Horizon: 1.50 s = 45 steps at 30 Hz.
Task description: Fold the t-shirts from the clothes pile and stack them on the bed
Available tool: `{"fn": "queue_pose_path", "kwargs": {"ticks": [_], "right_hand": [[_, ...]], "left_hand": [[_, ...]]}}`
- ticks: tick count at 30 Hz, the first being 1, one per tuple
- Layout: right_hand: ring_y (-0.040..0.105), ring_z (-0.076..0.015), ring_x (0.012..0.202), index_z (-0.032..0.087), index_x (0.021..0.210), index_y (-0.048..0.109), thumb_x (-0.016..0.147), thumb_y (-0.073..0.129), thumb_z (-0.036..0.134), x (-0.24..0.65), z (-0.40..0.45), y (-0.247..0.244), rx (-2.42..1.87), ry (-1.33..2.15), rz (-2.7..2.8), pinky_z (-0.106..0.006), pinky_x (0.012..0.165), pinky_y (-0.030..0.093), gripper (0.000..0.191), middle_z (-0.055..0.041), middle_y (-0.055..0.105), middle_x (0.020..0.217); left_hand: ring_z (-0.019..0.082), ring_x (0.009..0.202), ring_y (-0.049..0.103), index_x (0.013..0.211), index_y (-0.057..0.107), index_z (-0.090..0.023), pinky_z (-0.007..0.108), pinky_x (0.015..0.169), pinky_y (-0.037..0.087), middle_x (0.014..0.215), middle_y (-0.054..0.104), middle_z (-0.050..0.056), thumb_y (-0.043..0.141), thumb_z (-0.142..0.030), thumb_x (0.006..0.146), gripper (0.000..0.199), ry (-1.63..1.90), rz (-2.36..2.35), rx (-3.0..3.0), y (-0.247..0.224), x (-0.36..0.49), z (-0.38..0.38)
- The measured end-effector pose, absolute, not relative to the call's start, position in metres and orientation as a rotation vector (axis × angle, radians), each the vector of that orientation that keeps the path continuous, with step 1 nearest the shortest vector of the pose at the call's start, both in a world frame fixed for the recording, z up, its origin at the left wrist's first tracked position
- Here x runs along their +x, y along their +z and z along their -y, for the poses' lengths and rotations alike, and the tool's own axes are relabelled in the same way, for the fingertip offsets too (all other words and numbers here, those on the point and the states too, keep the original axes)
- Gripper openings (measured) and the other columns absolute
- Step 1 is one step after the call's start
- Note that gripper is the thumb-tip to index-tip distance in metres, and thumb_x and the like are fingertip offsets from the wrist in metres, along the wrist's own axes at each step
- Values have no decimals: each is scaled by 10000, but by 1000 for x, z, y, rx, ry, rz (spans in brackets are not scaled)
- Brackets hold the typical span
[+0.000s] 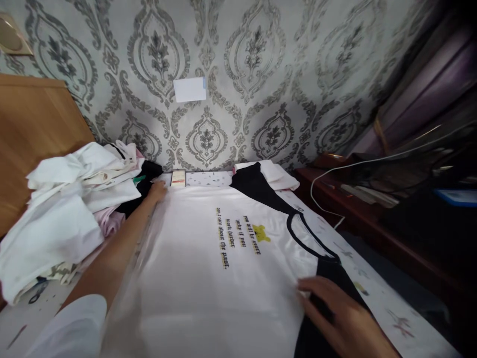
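White shirt (186, 268), black sleeves: laid flat between the two hands on a patterned cover (406, 318), collar to the right, hem to the left.

Right hand (335, 308): near side, over the shoulder and near sleeve; thumb and forefinger narrow at the tips, blurred; cannot tell whether cloth is pinched.

Print (224, 246): dark lettering on the shirt's chest, sideways to the view, with a yellow bear (261, 232) beside it.

Clothes pile (70, 179): mostly white, left of the left forearm.

Left hand (158, 190): arm stretched along the hem to its far corner; fingers partly hidden, grip cannot be told.

Card (178, 178): small, just beyond that corner.

Folded cloth (279, 175): white, behind the far sleeve.

Wall (206, 134): grey damask pattern, bearing white paper (189, 90).
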State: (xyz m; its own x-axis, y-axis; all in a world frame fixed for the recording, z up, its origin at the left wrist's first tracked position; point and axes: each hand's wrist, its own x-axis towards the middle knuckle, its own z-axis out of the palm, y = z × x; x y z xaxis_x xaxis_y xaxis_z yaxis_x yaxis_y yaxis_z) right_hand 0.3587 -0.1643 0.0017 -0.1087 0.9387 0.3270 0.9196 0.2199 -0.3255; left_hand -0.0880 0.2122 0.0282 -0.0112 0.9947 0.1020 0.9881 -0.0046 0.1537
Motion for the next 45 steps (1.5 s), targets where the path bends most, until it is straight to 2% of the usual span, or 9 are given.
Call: {"fn": "queue_pose_path", "kwargs": {"ticks": [6, 15, 19, 23, 27, 31, 36, 41, 45], "right_hand": [[519, -327, 1359, 287, 1314, 641, 934, 578, 398, 306, 109, -2, -1380, 128, 2347, -554, 1095, 476, 401, -107, 551, 1478], [462, -314, 1412, 272, 1407, 565, 959, 549, 334, 309, 110, -16, -1314, 45, 2355, -582, 1136, 413, 453, -122, 500, 1524], [453, -310, 1419, 256, 1406, 563, 967, 543, 346, 306, 110, -9, -1330, 80, 2369, -573, 1150, 397, 449, -133, 496, 1525], [461, -308, 1413, 249, 1411, 554, 977, 530, 350, 308, 110, -15, -1292, 60, 2369, -564, 1148, 398, 446, -145, 503, 1517], [469, -319, 1405, 244, 1386, 573, 979, 516, 352, 310, 108, -24, -1265, 42, 2319, -582, 1138, 398, 425, -145, 517, 1503], [515, -330, 1360, 213, 1255, 658, 975, 501, 353, 286, 90, -7, -1245, 275, 2270, -580, 1108, 432, 350, -164, 573, 1437], [622, -276, 1224, 221, 1152, 674, 920, 579, 376, 187, 26, 33, -1093, 1081, 1999, -473, 1035, 518, 295, -126, 661, 1303], [711, -177, 840, 221, 839, 597, 942, 557, 266, 87, -43, 37, -1046, 1809, 1076, -358, 844, 586, 119, -48, 689, 825], [609, -128, 596, 200, 767, 522, 921, 591, 257, 63, -68, 20, -1042, 1861, 847, -322, 690, 583, 178, 38, 569, 596]], "left_hand": [[256, 1084, 594, 979, 655, -163, 331, 875, 481, 1124, 660, 124, 564, -215, 910, 125, 277, -2241, 2231, 27, -90, -220], [365, 1321, 466, 1283, 534, -99, 519, 1057, 386, 1339, 557, 249, 400, -153, 943, 370, 422, -2266, 2276, 28, -60, -184], [268, 1435, 377, 1447, 422, -161, 415, 1165, 311, 1539, 439, 153, 413, -319, 991, 483, 346, -1924, 2480, 5, -32, -125], [287, 1526, 217, 1516, 345, -189, 496, 1218, 186, 1645, 289, 129, 282, -475, 1032, 566, 149, -1636, 2554, -11, -38, -74], [319, 1429, 387, 1425, 432, -127, 466, 1140, 327, 1526, 442, 195, 335, -416, 1005, 519, 95, -2098, 2353, 4, -78, -65], [326, 1171, 590, 1161, 600, -149, 405, 942, 468, 1250, 629, 171, 471, -417, 935, 373, 131, -2280, 2111, 25, -107, -64], [282, 953, 661, 762, 612, -209, 343, 770, 479, 926, 704, 73, 596, -304, 824, 115, 231, -2208, 1882, 34, -110, -64], [225, 919, 669, 810, 622, -196, 308, 765, 502, 908, 715, 53, 545, -291, 841, 126, 486, -2125, 1875, 33, -91, -59], [197, 865, 699, 949, 637, -186, 298, 707, 554, 952, 730, 60, 512, -340, 838, 227, 800, -1482, 1750, 23, -73, -43]]}}
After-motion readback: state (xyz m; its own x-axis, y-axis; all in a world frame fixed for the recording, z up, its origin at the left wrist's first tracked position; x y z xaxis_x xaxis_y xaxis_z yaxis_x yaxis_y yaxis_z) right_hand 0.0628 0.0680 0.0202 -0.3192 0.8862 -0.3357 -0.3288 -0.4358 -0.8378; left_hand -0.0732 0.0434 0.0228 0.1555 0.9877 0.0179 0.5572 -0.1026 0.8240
